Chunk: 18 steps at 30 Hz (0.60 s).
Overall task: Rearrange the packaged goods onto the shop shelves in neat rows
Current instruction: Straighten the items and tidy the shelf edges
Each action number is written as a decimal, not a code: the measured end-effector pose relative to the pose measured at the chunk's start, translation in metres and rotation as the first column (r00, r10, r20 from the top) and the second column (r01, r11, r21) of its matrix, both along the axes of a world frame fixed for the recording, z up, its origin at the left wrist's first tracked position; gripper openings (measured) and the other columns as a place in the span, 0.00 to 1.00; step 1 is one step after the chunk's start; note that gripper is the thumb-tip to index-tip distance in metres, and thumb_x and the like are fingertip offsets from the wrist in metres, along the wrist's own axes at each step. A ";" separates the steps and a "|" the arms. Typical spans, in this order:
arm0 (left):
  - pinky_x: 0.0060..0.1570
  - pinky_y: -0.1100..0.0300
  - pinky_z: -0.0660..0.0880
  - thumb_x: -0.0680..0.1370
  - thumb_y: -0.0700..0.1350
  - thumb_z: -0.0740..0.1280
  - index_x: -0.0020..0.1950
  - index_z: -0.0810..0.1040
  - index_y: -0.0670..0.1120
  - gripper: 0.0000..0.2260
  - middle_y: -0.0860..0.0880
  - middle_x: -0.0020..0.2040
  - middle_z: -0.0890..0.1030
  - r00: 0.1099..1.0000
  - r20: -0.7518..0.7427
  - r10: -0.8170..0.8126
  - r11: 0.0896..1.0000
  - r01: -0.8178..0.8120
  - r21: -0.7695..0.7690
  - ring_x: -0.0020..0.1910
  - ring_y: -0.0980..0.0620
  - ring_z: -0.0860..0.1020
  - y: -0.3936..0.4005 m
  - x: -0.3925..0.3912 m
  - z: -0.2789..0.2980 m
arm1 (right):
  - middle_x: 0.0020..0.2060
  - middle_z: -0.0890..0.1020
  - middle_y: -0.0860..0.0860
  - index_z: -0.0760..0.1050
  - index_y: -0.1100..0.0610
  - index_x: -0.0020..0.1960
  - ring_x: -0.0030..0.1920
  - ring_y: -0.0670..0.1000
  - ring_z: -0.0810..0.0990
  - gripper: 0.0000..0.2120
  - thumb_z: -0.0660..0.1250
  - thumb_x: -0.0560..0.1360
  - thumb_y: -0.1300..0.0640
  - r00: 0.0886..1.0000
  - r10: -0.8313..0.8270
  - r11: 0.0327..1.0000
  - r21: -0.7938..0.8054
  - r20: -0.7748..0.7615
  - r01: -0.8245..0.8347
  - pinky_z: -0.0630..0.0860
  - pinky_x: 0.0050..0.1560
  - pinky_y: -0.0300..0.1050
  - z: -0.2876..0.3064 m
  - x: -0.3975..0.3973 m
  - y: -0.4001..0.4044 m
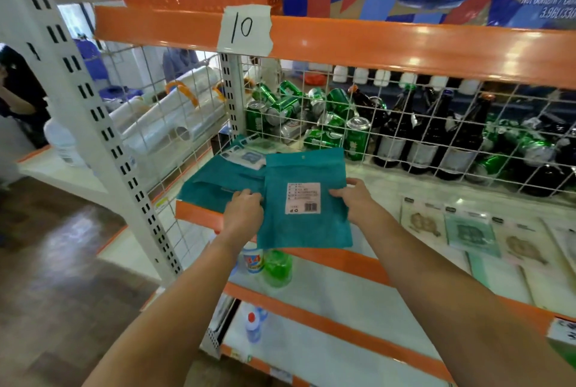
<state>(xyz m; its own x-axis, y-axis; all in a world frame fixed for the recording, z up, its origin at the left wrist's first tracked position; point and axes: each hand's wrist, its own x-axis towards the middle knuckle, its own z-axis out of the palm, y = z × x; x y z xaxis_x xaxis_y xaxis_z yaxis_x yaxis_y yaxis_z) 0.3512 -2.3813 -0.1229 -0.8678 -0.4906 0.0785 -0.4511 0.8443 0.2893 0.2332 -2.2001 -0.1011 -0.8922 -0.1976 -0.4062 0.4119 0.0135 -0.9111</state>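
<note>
- The left hand (pixel 244 209) and right hand (pixel 353 198) are pinching opposite side edges of a teal pouch (pixel 304 199).
- It is hanging over the shelf edge (pixel 193 210), long axis pointing away, beside another teal pouch (pixel 218 181) to its left.
- Its white barcode label is facing up.

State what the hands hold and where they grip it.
Both hold the teal pouch: left hand at its left edge, right hand at its right edge.
</note>
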 end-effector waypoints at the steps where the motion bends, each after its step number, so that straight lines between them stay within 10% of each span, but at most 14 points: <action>1: 0.59 0.51 0.69 0.79 0.40 0.56 0.62 0.77 0.44 0.15 0.43 0.60 0.75 1.000 -0.001 -0.006 1.000 0.006 -0.004 0.62 0.43 0.69 -0.002 0.000 0.001 | 0.59 0.77 0.62 0.66 0.60 0.66 0.57 0.64 0.78 0.25 0.66 0.72 0.73 1.000 -0.003 1.000 -0.027 0.006 0.003 0.75 0.55 0.65 0.002 0.001 0.002; 14: 0.57 0.50 0.69 0.81 0.44 0.56 0.60 0.77 0.45 0.13 0.44 0.60 0.76 0.970 -0.116 -0.214 0.977 0.211 -0.039 0.61 0.43 0.71 0.048 -0.025 0.021 | 0.58 0.78 0.63 0.72 0.67 0.62 0.41 0.57 0.79 0.15 0.63 0.75 0.71 0.983 -0.184 0.968 -0.177 -0.021 0.177 0.75 0.51 0.59 0.014 0.018 0.093; 18: 0.56 0.51 0.70 0.80 0.45 0.57 0.62 0.76 0.46 0.14 0.44 0.60 0.76 0.939 -0.141 -0.314 0.949 0.306 -0.080 0.61 0.44 0.72 0.091 -0.024 0.020 | 0.51 0.78 0.60 0.73 0.61 0.45 0.39 0.56 0.78 0.06 0.63 0.76 0.71 0.966 -0.254 0.952 -0.187 -0.044 0.242 0.74 0.53 0.60 0.014 0.032 0.140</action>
<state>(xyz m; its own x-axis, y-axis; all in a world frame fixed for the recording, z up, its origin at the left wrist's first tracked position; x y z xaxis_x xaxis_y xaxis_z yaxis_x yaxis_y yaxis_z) 0.3270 -2.2902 -0.1026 -0.9521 -0.1900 0.2394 -0.1193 0.9522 0.2813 0.2657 -2.0598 -0.0869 -0.9460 -0.0303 -0.3229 0.3201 -0.2465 -0.9148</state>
